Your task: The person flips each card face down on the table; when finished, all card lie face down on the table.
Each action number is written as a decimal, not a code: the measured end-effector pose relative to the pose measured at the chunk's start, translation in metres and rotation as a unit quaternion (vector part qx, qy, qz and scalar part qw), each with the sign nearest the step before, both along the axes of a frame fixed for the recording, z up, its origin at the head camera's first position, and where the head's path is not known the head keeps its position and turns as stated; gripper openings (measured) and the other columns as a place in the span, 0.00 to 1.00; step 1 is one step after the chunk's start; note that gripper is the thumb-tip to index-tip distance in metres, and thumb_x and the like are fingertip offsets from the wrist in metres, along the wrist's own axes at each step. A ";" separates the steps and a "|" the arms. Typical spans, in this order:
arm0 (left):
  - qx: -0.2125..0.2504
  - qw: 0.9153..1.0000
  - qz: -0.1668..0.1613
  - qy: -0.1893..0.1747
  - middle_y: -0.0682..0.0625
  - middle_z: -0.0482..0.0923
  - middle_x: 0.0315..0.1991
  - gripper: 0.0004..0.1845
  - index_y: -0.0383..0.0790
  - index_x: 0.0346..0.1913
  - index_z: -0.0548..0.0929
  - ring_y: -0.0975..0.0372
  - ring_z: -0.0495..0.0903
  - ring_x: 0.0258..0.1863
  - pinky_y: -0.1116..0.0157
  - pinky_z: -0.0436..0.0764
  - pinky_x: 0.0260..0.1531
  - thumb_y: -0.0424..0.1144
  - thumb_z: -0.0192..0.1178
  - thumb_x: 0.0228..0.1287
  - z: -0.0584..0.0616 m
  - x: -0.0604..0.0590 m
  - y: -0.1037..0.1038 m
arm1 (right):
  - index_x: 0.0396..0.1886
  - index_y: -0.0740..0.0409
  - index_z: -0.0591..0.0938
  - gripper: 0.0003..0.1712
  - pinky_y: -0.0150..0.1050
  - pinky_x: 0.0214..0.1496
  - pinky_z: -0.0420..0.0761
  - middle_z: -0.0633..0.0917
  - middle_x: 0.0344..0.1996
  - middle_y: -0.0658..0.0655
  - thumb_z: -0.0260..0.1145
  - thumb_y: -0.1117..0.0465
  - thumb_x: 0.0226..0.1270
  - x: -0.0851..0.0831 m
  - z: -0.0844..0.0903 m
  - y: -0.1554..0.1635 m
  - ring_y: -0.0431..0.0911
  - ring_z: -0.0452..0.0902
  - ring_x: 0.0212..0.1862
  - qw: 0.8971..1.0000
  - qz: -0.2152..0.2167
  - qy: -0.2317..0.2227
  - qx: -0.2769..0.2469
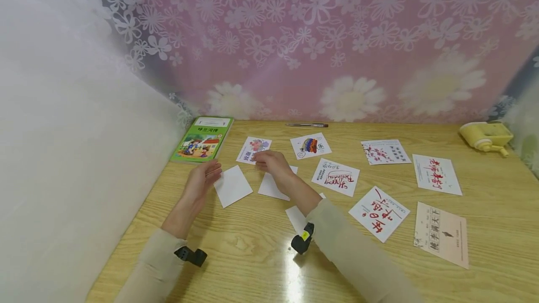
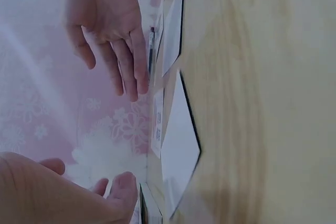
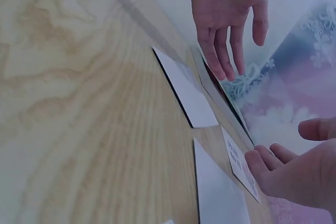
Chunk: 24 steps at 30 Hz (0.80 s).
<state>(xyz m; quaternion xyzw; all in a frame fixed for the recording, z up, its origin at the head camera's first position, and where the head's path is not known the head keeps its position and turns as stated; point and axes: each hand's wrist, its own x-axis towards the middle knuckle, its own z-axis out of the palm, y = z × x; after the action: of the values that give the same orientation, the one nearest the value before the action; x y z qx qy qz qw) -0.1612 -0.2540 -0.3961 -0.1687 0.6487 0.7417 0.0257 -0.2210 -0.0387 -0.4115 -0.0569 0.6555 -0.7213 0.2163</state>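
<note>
My left hand (image 1: 199, 185) hovers beside the left edge of a blank white card (image 1: 233, 186), its fingers loosely extended and holding nothing. Above a second blank card (image 1: 275, 185) is my right hand (image 1: 278, 170), also with nothing in it; its fingertips overlap the lower edge of a card with a printed flower drawing (image 1: 254, 148). In the left wrist view both palms face each other, with a gap between them. A third white card (image 1: 296, 219) is partly hidden under my right forearm. The right wrist view shows the white card (image 3: 186, 90) lying flat below the left hand.
A green book (image 1: 202, 139) lies at the back left by the wall, and a pen (image 1: 307, 125) near the curtain. Several decorated cards, such as the red-lettered card (image 1: 379, 212), spread across the right. A yellow crank device (image 1: 485, 137) stands at the far right.
</note>
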 end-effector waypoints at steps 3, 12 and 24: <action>-0.006 0.999 -0.036 0.012 0.30 0.59 0.76 0.28 0.24 0.77 0.59 0.43 0.61 0.76 0.56 0.64 0.78 0.40 0.39 0.85 0.002 -0.013 0.001 | 0.74 0.76 0.67 0.29 0.49 0.79 0.69 0.70 0.72 0.73 0.53 0.63 0.80 -0.012 -0.001 0.004 0.63 0.67 0.74 0.999 -0.013 -0.030 -0.040; -0.015 0.998 -0.062 -0.003 0.32 0.59 0.78 0.27 0.26 0.77 0.62 0.44 0.61 0.77 0.55 0.62 0.79 0.40 0.39 0.85 0.003 -0.059 0.005 | 0.80 0.72 0.56 0.32 0.49 0.83 0.60 0.61 0.77 0.74 0.48 0.63 0.83 -0.039 -0.002 0.019 0.62 0.58 0.79 0.973 -0.078 -0.133 -0.173; -0.013 0.998 -0.025 -0.050 0.30 0.63 0.76 0.30 0.29 0.78 0.61 0.44 0.65 0.75 0.54 0.66 0.77 0.43 0.42 0.83 -0.001 -0.100 0.011 | 0.81 0.66 0.58 0.33 0.46 0.83 0.60 0.59 0.78 0.72 0.51 0.61 0.83 -0.053 0.000 0.021 0.60 0.56 0.80 0.975 -0.086 -0.157 -0.131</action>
<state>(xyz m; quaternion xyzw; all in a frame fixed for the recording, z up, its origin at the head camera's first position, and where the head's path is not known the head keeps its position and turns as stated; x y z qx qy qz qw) -0.2613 -0.2430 -0.3967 -0.1898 0.6605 0.7226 0.0745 -0.2738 -0.0173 -0.4111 0.0856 0.5154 -0.8169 0.2444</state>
